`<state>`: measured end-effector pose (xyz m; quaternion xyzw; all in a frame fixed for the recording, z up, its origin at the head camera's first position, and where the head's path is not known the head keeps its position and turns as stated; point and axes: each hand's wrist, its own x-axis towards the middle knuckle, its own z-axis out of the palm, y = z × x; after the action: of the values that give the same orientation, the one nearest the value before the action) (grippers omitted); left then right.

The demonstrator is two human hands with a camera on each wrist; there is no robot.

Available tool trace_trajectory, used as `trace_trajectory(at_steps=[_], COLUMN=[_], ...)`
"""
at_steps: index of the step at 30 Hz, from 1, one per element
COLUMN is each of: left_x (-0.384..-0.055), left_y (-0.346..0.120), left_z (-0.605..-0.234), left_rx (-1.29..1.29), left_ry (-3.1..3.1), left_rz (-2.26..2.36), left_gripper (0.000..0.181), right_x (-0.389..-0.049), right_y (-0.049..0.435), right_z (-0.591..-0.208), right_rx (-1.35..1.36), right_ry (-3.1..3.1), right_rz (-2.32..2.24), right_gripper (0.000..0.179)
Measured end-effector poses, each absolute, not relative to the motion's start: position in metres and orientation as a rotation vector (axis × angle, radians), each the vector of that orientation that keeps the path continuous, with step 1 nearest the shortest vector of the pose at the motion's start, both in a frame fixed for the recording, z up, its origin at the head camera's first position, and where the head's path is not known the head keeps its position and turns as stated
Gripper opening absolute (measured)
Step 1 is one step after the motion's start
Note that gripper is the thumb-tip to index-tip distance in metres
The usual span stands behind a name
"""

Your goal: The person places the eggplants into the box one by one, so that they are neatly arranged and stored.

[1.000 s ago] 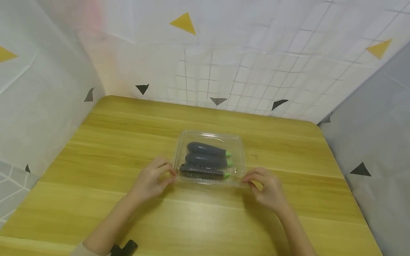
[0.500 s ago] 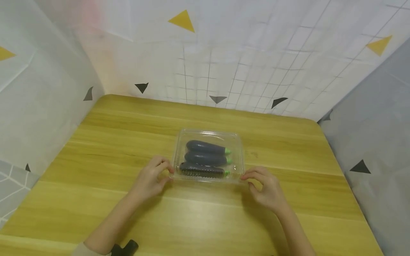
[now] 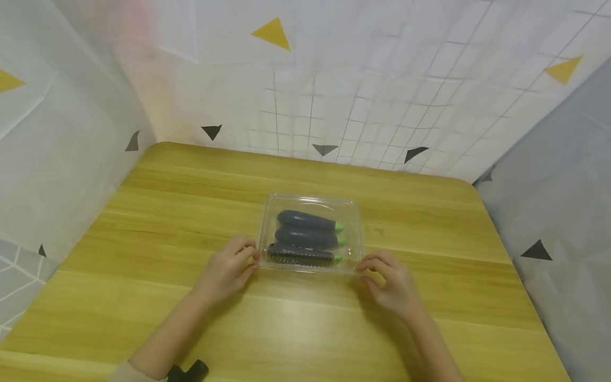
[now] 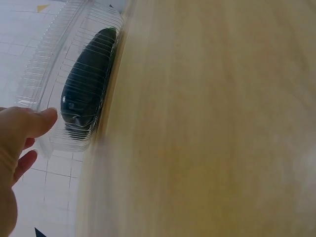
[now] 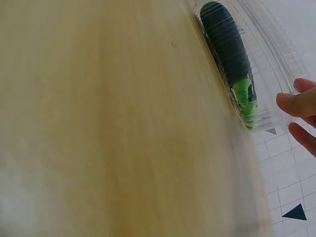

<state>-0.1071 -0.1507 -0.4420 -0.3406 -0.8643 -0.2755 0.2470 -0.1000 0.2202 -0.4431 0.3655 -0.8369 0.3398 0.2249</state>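
A clear plastic clamshell container [image 3: 353, 212] with ribbed sides lies on the wooden table, its lid down over the base. Inside are three dark purple eggplants with green stem ends, lying side by side; the middle eggplant [image 3: 305, 237] touches the others. My left hand [image 3: 231, 268] pinches the near left corner of the rim, its thumb [image 4: 44, 121] over the edge in the left wrist view. At the near right corner, my right hand [image 3: 391, 281] holds the rim between thumb and fingers; in the right wrist view its thumb [image 5: 291, 102] overlaps the clear edge.
Around the container spreads the wooden table [image 3: 296, 329]. A black object [image 3: 191, 371] shows beside the left forearm at the bottom edge. White patterned sheets [image 3: 229, 95] with triangles and grid lines hang behind and at both sides.
The container stays nearly in place, with only a slight shift away early on. My right thumb and fingers have slid slightly left along the near right corner. The left hand stays at its corner.
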Motion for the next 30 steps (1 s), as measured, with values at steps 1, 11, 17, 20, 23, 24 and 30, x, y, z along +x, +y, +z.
trace_trajectory(at_steps=[1, 11, 17, 20, 23, 24, 30], left_x=[-0.1074, -0.1081, -0.1092, -0.1099, -0.1103, -0.1104, -0.1104], left_y=[-0.1508, -0.1515, -0.1518, -0.1519, -0.1523, -0.1525, -0.1532], left_z=[-0.4424, -0.4427, -0.4422, -0.4428, -0.4435, -0.4436, -0.4437], left_rx=[-0.931, -0.94, -0.946, -0.943, -0.934, -0.93, -0.922], left_ry=[-2.343, -2.3, -2.285, -2.283, -2.284, -2.286, -2.285], left_rz=[-0.758, -0.786, -0.786, -0.789, -0.798, -0.802, -0.835], left_gripper=[0.03, 0.029, 0.027, 0.028, 0.026, 0.025, 0.021], right_x=[-0.1001, -0.1003, -0.1017, -0.1019, -0.1022, -0.1023, -0.1027], right_y=[0.2196, 0.2179, 0.2183, 0.2184, 0.2186, 0.2187, 0.2193], right_z=[-0.4431, -0.4421, -0.4423, -0.4427, -0.4435, -0.4436, -0.4454], right_rx=[1.01, 1.011, 0.974, 0.973, 0.983, 0.986, 0.982], right_ry=[-2.297, -2.243, -2.243, -2.229, -2.197, -2.19, -2.176], right_rz=[0.92, 0.819, 0.754, 0.766, 0.787, 0.793, 0.801], right_gripper=[0.042, 0.039, 0.034, 0.024, 0.01, 0.008, 0.005])
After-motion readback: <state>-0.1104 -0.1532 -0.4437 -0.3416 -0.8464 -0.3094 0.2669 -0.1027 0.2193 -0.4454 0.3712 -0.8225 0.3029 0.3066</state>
